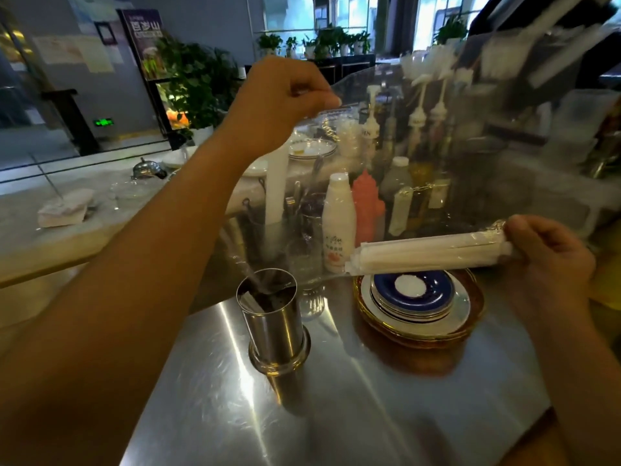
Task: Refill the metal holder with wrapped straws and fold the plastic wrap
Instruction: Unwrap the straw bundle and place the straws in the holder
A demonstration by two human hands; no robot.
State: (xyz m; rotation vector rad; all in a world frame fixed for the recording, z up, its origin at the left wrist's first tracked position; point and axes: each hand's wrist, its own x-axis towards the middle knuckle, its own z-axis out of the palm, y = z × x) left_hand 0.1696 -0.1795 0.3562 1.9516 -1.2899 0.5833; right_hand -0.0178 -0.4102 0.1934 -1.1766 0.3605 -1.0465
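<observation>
A shiny metal holder (pixel 273 322) stands upright on the steel counter, its dark inside showing one thin item leaning at the rim. My right hand (pixel 547 260) grips one end of a horizontal bundle of white wrapped straws (pixel 426 253) held above a stack of plates. My left hand (pixel 282 102) is raised high and pinches the edge of a clear plastic wrap (pixel 386 156). The wrap stretches as a transparent sheet from that hand down to the bundle.
A stack of blue-and-white plates (pixel 420 297) in an amber dish sits right of the holder. Behind stand a white bottle (pixel 338 223), a red squeeze bottle (pixel 366 206), pump bottles (pixel 371 119) and glassware. The steel counter (pixel 336 398) extends toward me.
</observation>
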